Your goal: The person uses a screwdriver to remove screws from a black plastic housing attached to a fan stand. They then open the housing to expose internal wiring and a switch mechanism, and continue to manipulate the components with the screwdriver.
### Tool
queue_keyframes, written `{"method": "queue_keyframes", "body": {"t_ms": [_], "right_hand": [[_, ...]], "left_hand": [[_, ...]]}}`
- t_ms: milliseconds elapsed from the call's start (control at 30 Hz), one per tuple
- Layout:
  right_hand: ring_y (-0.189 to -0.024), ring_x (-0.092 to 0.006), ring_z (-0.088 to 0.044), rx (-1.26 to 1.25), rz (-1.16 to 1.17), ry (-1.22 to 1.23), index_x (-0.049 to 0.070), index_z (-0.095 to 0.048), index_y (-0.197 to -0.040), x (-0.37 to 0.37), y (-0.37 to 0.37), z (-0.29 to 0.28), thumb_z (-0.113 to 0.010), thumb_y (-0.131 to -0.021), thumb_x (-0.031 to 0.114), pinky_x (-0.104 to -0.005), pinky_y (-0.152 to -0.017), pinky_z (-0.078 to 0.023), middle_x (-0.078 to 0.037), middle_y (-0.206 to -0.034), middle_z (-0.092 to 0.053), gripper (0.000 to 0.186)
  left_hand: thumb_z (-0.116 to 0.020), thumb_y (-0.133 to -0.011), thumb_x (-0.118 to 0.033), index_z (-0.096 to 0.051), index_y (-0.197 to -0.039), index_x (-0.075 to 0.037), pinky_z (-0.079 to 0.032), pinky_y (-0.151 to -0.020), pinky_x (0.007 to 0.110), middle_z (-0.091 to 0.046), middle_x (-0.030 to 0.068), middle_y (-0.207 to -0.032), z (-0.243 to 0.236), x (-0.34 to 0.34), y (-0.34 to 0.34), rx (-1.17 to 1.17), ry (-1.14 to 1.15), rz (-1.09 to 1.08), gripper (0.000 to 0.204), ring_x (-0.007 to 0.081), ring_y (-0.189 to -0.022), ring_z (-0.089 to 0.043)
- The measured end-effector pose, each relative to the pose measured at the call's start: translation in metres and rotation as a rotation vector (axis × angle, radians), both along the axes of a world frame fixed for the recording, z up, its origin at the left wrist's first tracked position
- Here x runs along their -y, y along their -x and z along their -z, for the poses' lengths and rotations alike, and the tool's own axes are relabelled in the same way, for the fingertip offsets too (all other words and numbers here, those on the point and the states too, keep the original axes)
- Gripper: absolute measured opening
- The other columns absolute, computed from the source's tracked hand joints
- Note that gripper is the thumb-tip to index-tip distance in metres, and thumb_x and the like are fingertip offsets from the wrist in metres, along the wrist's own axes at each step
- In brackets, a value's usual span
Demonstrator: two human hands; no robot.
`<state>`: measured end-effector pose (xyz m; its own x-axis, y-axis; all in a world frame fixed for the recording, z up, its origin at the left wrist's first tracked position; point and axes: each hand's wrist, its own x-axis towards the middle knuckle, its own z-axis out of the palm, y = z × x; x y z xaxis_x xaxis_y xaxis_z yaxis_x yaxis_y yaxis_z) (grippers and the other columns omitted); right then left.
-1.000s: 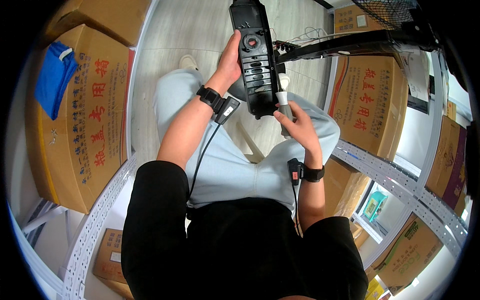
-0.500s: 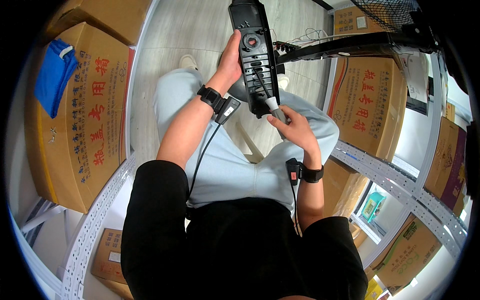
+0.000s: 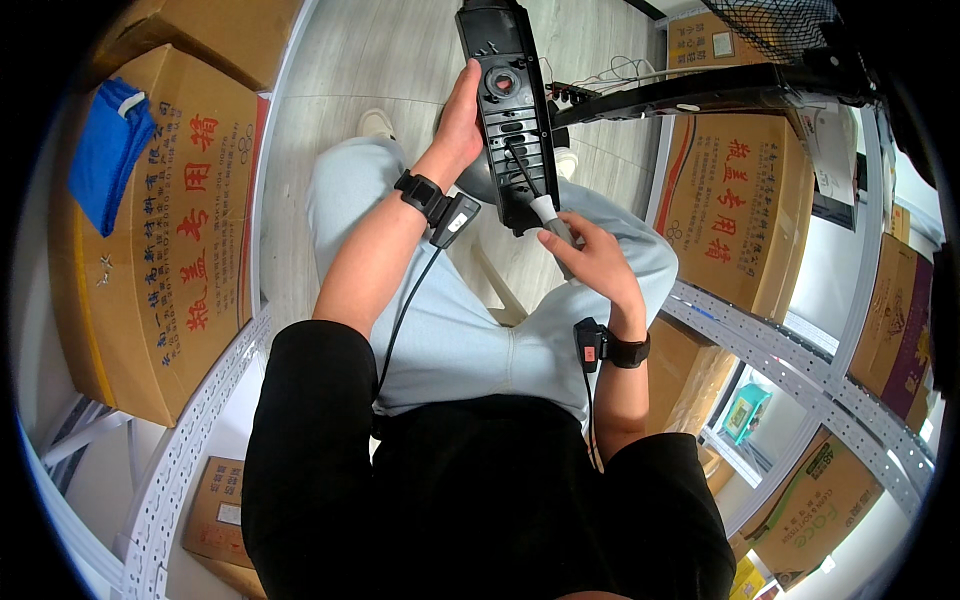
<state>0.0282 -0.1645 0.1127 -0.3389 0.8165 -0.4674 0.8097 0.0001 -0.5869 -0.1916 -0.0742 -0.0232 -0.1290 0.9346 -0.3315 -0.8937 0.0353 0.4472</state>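
A long black plastic housing point(image 3: 510, 112) with ribs, slots and a round hole stands tilted between my knees. My left hand point(image 3: 461, 122) grips it along its left edge, the fingers going behind it; a bit of fingertip shows through the hole. In my right hand point(image 3: 595, 252) is a screwdriver point(image 3: 557, 228) with a grey and white handle, fingers wrapped around it. Its dark shaft slants up and left over the ribbed lower part of the housing. Whether the tip touches a screw is too small to tell.
A black curved arm point(image 3: 680, 98) reaches right from beside the housing, with thin wires point(image 3: 625, 72) behind it. Cardboard boxes point(image 3: 165, 240) fill metal racks point(image 3: 205, 430) on both sides. A blue cloth point(image 3: 110, 155) lies on the left box. Black mesh point(image 3: 775, 28) hangs at upper right.
My right hand and wrist have shifted very slightly to the right with the screwdriver. My left hand and the housing hold almost the same place.
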Motion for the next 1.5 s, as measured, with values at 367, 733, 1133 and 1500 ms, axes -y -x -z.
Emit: {"method": "queue_keyframes", "body": {"t_ms": [367, 733, 1133, 1500], "right_hand": [[-0.074, -0.0242, -0.061, 0.021, -0.026, -0.147, 0.006, -0.067, -0.116, -0.003, 0.010, -0.021, -0.079, -0.079, 0.032, -0.0345, -0.069, -0.050, -0.011, -0.089, -0.061, 0.047], [-0.082, -0.0296, -0.062, -0.138, 0.008, -0.727, 0.007, -0.066, -0.105, -0.014, 0.042, -0.021, -0.081, -0.075, 0.011, -0.0384, -0.071, -0.051, -0.011, -0.095, -0.063, 0.033], [-0.087, -0.0308, -0.058, -0.182, -0.141, -0.874, 0.006, -0.064, -0.106, -0.036, 0.074, 0.006, -0.080, -0.074, 0.008, -0.0406, -0.077, -0.048, -0.010, -0.097, -0.064, 0.037], [-0.092, -0.0297, -0.060, -0.130, -0.039, -0.908, 0.008, -0.066, -0.109, -0.044, 0.058, -0.001, -0.081, -0.074, 0.010, -0.0393, -0.081, -0.050, -0.010, -0.099, -0.065, 0.038]], "left_hand": [[-0.050, -0.101, -0.050, -0.059, -0.125, -0.006, -0.050, -0.096, 0.038, -0.068, 0.0082, -0.117, 0.006, -0.001, -0.001, -0.002, -0.030, 0.001, 0.052, 0.0214, -0.107, -0.064], [-0.050, -0.101, -0.051, -0.060, -0.126, -0.006, -0.050, -0.097, 0.037, -0.068, 0.0080, -0.118, 0.002, 0.000, 0.000, 0.032, -0.026, 0.031, 0.052, 0.0212, -0.108, -0.064], [-0.045, -0.104, -0.048, -0.053, -0.128, -0.008, -0.052, -0.093, 0.034, -0.065, 0.0061, -0.118, -0.011, 0.004, 0.000, -0.008, 0.000, 0.055, 0.048, 0.0166, -0.107, -0.063], [-0.050, -0.101, -0.052, -0.060, -0.124, -0.006, -0.051, -0.095, 0.037, -0.069, 0.0071, -0.117, -0.001, 0.002, -0.001, 0.041, -0.034, 0.048, 0.053, 0.0202, -0.107, -0.065]]}}
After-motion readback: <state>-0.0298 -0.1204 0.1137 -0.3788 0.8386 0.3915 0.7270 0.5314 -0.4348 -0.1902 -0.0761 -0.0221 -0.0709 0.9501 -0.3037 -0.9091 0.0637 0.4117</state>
